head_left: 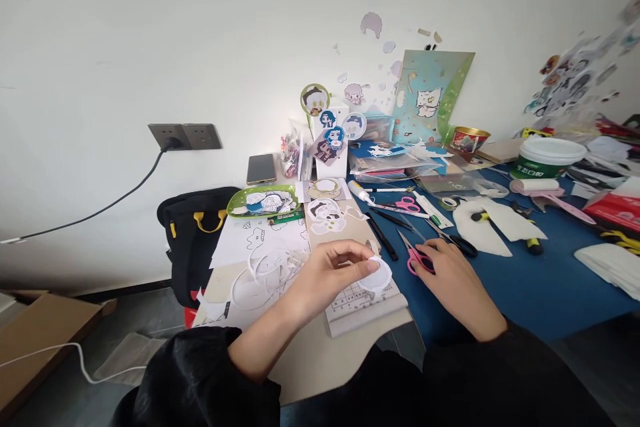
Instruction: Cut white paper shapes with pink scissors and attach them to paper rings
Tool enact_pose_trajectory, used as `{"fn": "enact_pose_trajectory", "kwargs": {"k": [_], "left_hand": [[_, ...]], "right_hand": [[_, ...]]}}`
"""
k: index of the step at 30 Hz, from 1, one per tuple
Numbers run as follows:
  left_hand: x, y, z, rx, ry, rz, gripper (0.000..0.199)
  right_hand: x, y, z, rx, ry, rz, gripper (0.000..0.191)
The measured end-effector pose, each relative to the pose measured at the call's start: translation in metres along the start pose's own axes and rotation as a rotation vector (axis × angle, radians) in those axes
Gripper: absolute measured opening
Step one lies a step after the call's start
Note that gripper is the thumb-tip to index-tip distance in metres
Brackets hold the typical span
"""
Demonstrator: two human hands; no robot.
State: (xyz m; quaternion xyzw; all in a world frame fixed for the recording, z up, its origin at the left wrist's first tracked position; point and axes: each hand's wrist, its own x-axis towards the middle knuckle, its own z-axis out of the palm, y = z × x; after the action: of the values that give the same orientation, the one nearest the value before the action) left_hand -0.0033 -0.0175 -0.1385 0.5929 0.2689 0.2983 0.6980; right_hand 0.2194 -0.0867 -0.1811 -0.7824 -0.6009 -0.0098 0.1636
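Observation:
My left hand (pixel 345 263) pinches the edge of a round white paper cutout (pixel 377 275) between thumb and fingers, above a printed sheet pad (pixel 365 310). On the blue tabletop, my right hand (pixel 453 277) has its thumb and fingers closed around the handle of small pink scissors (pixel 413 255). Their blades point away to the upper left. Just past that hand lie black-handled scissors (pixel 463 245). Curled white paper offcuts (pixel 265 277) are heaped left of my left hand.
A green tray (pixel 233 203) of paper cutouts stands at the back left, with a phone (pixel 261 169) behind it. Another pair of pink scissors (pixel 406 204), a glue bottle (pixel 359 191) and a white tub (pixel 550 153) sit farther back. Pliers (pixel 534 243) lie at the right.

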Motion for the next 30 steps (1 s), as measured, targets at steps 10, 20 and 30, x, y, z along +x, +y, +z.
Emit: {"fn": "enact_pose_trajectory", "kwargs": {"k": [10, 20, 30], "left_hand": [[0.0, -0.001, 0.004, -0.03, 0.0, 0.057, 0.004], [0.001, -0.004, 0.005, -0.031, -0.002, 0.1, 0.001], [0.001, -0.008, 0.003, 0.025, 0.008, 0.172, 0.007]], "right_hand": [[0.01, -0.006, -0.007, 0.089, -0.05, 0.062, 0.01], [-0.026, -0.006, -0.016, 1.46, -0.783, -0.222, 0.04], [-0.031, -0.008, -0.005, 1.367, -0.752, -0.251, 0.023]]}}
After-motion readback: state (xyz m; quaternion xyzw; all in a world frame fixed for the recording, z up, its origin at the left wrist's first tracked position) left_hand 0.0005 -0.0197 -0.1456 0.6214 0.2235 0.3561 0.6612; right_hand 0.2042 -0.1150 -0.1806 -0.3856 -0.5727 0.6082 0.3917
